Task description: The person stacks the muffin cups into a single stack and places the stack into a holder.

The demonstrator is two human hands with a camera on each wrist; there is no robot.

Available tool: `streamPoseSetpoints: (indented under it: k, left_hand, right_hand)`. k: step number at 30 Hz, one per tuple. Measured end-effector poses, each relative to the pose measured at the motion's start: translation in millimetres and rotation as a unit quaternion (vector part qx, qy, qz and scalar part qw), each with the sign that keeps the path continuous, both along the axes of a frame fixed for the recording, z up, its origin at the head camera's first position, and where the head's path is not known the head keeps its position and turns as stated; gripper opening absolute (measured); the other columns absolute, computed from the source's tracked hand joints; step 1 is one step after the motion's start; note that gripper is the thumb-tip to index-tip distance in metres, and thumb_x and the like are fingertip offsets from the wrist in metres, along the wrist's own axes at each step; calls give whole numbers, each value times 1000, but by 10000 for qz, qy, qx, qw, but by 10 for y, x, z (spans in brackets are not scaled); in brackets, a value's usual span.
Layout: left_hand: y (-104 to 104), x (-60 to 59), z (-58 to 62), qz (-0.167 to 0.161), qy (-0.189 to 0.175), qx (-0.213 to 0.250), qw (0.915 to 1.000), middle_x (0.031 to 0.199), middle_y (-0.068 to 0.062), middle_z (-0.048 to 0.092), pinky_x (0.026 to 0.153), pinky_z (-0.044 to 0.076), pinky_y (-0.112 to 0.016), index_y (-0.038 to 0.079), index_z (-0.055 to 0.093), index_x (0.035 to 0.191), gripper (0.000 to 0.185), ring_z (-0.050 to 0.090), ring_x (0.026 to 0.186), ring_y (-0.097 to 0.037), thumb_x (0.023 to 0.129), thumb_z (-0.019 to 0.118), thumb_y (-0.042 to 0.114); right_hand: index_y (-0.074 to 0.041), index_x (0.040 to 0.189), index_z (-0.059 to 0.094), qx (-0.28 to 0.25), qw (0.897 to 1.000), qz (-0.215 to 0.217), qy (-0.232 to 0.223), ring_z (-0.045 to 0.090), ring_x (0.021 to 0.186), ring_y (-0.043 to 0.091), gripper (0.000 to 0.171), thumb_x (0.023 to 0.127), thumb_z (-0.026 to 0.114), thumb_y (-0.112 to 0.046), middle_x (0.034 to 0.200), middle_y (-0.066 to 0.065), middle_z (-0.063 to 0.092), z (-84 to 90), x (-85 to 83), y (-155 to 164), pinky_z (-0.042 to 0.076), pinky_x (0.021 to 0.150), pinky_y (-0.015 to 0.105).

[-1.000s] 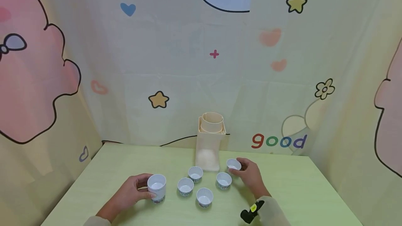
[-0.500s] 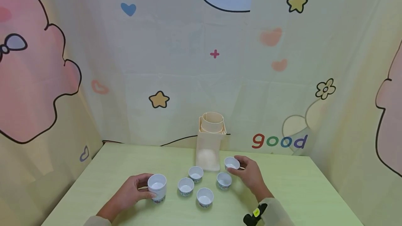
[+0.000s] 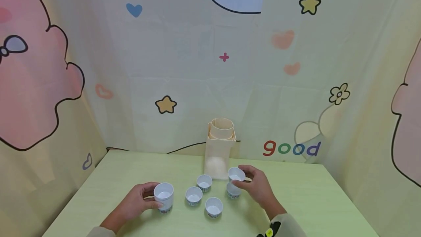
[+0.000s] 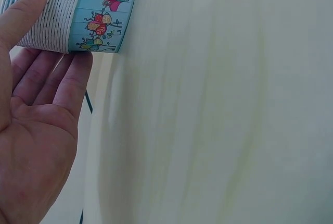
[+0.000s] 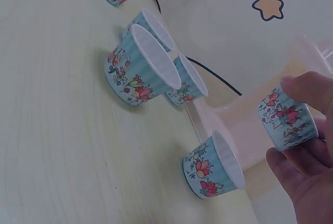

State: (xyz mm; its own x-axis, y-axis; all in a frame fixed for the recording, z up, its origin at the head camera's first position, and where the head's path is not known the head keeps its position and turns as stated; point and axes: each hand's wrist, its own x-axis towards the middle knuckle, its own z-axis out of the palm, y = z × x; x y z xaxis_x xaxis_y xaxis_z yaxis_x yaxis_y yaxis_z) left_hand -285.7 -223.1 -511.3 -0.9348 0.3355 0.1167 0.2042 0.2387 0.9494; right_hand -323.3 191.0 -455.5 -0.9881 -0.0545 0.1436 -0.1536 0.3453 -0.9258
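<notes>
My left hand [image 3: 136, 202] grips a stack of nested paper cups [image 3: 163, 197] at the table's left. In the left wrist view, the stacked rims [image 4: 49, 18] make white ribs above a blue printed wall. My right hand [image 3: 260, 189] pinches a single blue paper cup [image 5: 285, 120] with printed fruit, held tilted above the table. In the head view this cup partly covers a standing paper cup [image 3: 233, 192]. To its left stand a back cup [image 3: 204, 183], a middle cup [image 3: 194, 196] and a front cup [image 3: 214, 207], all mouth up.
Behind the cups stands a cream-coloured cup dispenser [image 3: 217, 158] with a round tube on top, near the table's back edge. The pale green table [image 3: 131, 165] meets a printed curtain [image 3: 194, 65] at the back and sides.
My right hand has lifted the pinched cup and carried it left, over the nearest standing cup. My left hand and its stack have stayed in place.
</notes>
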Motion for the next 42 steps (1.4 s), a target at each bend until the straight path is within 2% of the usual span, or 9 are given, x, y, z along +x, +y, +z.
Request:
streamPoseSetpoints:
  k: [7,20,42]
  left_hand:
    - [5,7,9,14,27,-31,10000,135,-26,63,97,60,-30,-7,57,137,71,64,123,-39,80,89,23]
    - [-1,13,9,33,-94,12,9999,136,-25,63,97,60,-31,-6,57,137,71,64,124,-37,80,89,21]
    - [1,-11,-29,13,5,58,10000,135,-26,63,96,60,-29,-7,57,137,71,64,123,-37,80,89,20]
  right_hand:
    - [-1,127,67,-234,9993,243,165,67,111,24,56,77,90,-8,124,12,71,39,106,-93,62,90,30]
    - [-2,128,67,-614,9962,618,34,66,111,24,55,79,90,-11,125,15,70,112,286,-286,61,88,21]
    - [3,133,62,-1356,9854,1014,-167,71,101,22,61,79,89,-8,127,22,69,-11,456,-547,61,87,21]
